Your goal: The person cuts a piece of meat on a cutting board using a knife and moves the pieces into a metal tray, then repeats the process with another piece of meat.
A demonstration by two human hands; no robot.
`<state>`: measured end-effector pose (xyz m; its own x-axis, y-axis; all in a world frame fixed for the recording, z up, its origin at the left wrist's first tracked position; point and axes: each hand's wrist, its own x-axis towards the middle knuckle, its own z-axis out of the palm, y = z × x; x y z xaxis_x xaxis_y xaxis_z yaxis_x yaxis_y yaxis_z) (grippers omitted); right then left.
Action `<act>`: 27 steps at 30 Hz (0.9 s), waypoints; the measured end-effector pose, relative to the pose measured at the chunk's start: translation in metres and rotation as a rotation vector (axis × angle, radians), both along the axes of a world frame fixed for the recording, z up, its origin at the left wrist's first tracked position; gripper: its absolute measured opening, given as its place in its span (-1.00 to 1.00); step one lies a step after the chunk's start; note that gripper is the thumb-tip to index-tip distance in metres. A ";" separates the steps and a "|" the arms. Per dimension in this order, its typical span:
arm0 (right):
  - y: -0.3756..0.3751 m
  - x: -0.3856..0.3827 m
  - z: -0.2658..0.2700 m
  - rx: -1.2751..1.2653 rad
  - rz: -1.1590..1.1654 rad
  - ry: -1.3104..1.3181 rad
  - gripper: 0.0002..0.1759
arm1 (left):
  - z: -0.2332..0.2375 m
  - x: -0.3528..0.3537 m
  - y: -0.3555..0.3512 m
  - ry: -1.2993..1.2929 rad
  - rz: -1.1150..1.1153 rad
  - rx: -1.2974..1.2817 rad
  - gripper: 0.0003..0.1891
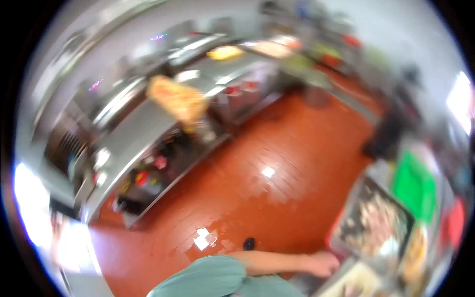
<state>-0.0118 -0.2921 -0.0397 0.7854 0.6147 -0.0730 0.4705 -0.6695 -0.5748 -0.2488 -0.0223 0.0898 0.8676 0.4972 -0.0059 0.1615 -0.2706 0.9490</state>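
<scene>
Head view, right hand (324,263) beside tray (389,195) of blurred food (373,222)

Red tiled floor (277,148), steel counter (133,133) at left, green board (414,185), white scraps (203,240) underfoot.

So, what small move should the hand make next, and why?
Probably it should pause where it is until the view steadies. The hand is close beside the tray of food, but the picture is too blurred to show its grip or what it touches, so reaching further seems unwise.
</scene>
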 end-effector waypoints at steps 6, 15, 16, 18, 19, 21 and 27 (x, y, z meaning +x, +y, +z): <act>-0.090 -0.035 0.012 -0.153 -0.174 -0.122 -0.41 | 0.011 -0.039 0.007 0.184 0.049 -0.001 -0.66; -0.037 -0.039 0.052 0.052 -0.470 0.319 -0.57 | -0.001 -0.028 0.019 0.193 0.015 -0.081 -0.68; -0.037 -0.041 0.065 0.094 -0.529 0.427 -0.59 | -0.002 -0.014 0.011 0.190 -0.013 -0.058 -0.67; -0.042 -0.041 0.077 0.158 -0.529 0.468 -0.68 | -0.005 0.018 -0.003 0.143 -0.067 0.020 -0.66; -0.042 -0.041 0.079 0.189 -0.527 0.489 -0.72 | -0.008 0.034 -0.008 0.121 -0.093 0.057 -0.65; -0.039 -0.034 0.079 0.181 -0.474 0.526 -0.76 | -0.014 0.072 -0.017 0.133 -0.176 0.177 -0.60; -0.035 -0.016 0.070 0.095 -0.384 0.476 -0.73 | -0.034 0.186 -0.050 -0.036 -0.317 0.570 -0.57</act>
